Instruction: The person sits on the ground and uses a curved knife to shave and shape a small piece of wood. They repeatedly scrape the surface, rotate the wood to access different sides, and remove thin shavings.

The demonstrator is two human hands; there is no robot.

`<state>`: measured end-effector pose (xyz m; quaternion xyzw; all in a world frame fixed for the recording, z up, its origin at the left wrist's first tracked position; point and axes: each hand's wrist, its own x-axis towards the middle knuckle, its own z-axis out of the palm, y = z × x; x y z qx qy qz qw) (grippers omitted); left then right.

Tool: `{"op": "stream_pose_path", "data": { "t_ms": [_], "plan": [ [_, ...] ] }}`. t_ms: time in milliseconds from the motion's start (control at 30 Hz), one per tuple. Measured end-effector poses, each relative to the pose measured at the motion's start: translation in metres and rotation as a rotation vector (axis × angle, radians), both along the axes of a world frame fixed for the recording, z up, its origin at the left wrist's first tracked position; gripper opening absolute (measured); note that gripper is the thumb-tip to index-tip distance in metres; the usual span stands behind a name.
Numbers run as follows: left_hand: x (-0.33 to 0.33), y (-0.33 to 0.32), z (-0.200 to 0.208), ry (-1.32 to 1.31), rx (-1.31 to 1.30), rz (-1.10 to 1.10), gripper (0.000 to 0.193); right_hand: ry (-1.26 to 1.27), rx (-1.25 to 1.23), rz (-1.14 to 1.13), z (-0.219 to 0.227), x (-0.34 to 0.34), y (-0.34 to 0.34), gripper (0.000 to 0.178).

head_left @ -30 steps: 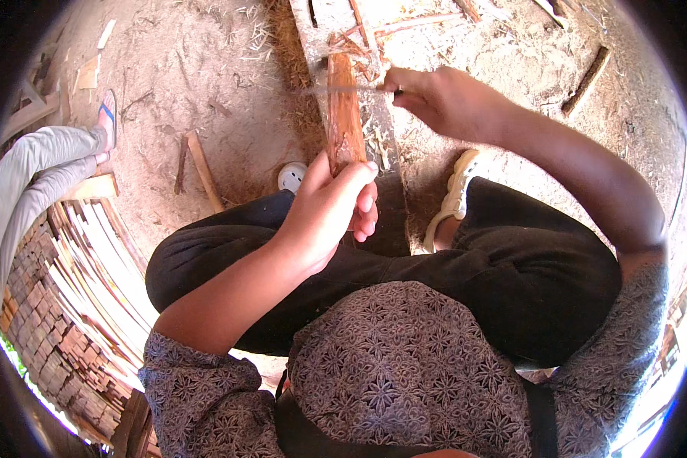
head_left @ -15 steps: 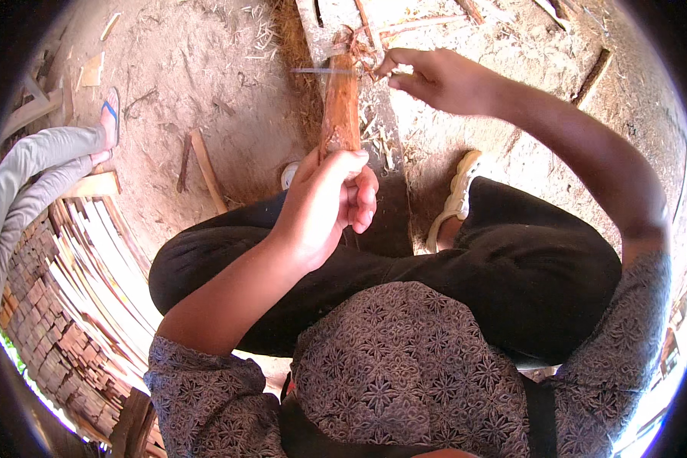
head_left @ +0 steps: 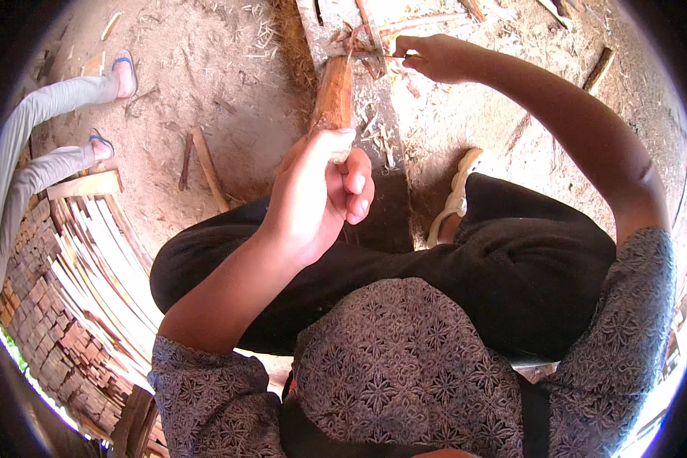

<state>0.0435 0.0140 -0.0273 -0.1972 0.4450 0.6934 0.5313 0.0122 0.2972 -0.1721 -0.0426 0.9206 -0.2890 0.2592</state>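
My left hand (head_left: 317, 187) is closed around the near end of a stout wooden piece (head_left: 332, 95). The wood is orange-brown with pared sides, and its far end lies over a long board (head_left: 374, 114). My right hand (head_left: 439, 59) is closed just right of that far end, its fingers pinched together. From them a thin knife blade (head_left: 372, 56) points left toward the wood's tip; the handle is hidden in the hand. Reddish curled shavings (head_left: 356, 37) lie around the tip.
Pale shavings (head_left: 378, 137) lie on the board. At left are a stack of wood strips (head_left: 103, 267) and another person's legs (head_left: 57, 95) in sandals. Loose sticks (head_left: 206, 164) lie on the dirt floor. My shoe (head_left: 454, 195) is right of the board.
My right hand and the knife have moved farther away and right, off the wood's top. The wood has tilted slightly with my left hand. The other person's feet have moved apart.
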Motion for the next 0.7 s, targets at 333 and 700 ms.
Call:
{"op": "stream_pose_path", "data": {
  "t_ms": [333,700],
  "plan": [
    [0.004,-0.009,-0.008,-0.042,0.011,-0.003,0.025,-0.075,-0.332,-0.057,0.124,0.056,-0.039,0.024],
    [0.002,0.006,-0.001,-0.010,-0.015,-0.034,0.045,-0.062,0.031,-0.071,-0.001,0.011,0.005,0.024]
  ]
}}
